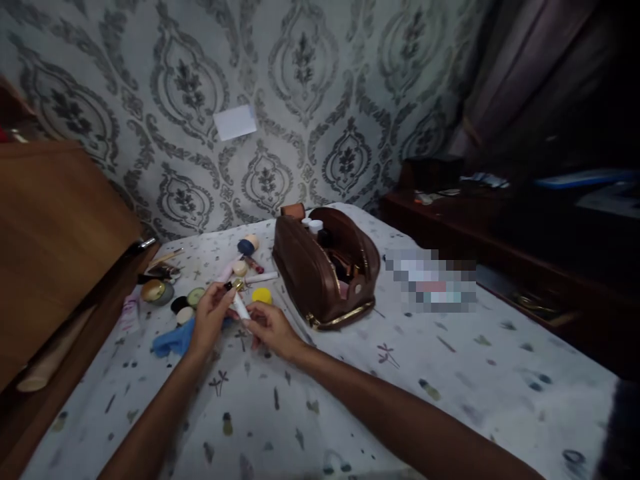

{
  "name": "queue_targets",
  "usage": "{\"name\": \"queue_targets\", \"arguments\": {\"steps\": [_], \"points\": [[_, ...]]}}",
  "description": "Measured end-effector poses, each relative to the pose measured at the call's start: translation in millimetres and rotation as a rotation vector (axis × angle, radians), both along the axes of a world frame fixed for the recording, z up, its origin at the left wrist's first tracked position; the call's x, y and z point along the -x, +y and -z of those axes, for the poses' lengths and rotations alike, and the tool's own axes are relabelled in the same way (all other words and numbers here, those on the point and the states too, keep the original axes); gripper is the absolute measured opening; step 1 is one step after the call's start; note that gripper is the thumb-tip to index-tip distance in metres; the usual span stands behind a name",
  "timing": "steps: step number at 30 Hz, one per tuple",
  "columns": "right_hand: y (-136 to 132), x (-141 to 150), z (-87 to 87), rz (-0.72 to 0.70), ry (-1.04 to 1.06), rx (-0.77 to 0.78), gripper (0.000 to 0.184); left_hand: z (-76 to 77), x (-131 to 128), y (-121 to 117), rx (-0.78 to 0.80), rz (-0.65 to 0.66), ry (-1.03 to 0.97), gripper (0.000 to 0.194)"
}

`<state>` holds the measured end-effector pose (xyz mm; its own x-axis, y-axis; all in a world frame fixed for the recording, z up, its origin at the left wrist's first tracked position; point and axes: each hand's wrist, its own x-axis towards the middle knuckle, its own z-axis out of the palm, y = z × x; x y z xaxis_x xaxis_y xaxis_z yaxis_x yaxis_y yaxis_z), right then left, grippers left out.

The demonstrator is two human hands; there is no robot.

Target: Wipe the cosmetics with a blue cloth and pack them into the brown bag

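Observation:
Both my hands meet over the printed white sheet (350, 393), holding one slim white cosmetic tube (241, 307). My left hand (211, 319) pinches its upper end, where a small gold and black cap shows. My right hand (270, 328) grips the lower end with closed fingers. An open brown leather cosmetic bag (315, 277) stands just to the right of my hands, with bottles inside it. A blue cloth (173, 341) lies under my left hand.
Several small jars, lids, a yellow cap (261, 295) and pencils lie scattered left of the bag. A wooden board (55, 247) slopes along the left edge. A dark wooden cabinet (500, 233) stands at the right. Patterned wallpaper is behind.

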<state>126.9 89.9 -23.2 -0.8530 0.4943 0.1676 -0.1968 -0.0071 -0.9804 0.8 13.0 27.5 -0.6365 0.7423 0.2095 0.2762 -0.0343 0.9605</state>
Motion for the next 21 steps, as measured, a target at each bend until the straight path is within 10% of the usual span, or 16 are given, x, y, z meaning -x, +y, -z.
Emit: {"name": "queue_targets", "arguments": {"steps": [10,16,21], "points": [[2.7,0.6,1.0,0.002,-0.059,0.073,0.040,-14.5,53.7,-35.2,0.405,-0.218,0.814,0.028],[2.6,-2.1,-2.9,0.023,-0.105,0.043,0.041,-24.4,62.0,-48.0,0.732,0.206,0.887,0.028],[2.4,-1.8,-1.9,0.023,-0.111,0.031,0.043,-16.1,64.2,-49.4,0.760,0.238,0.953,0.013]]}}
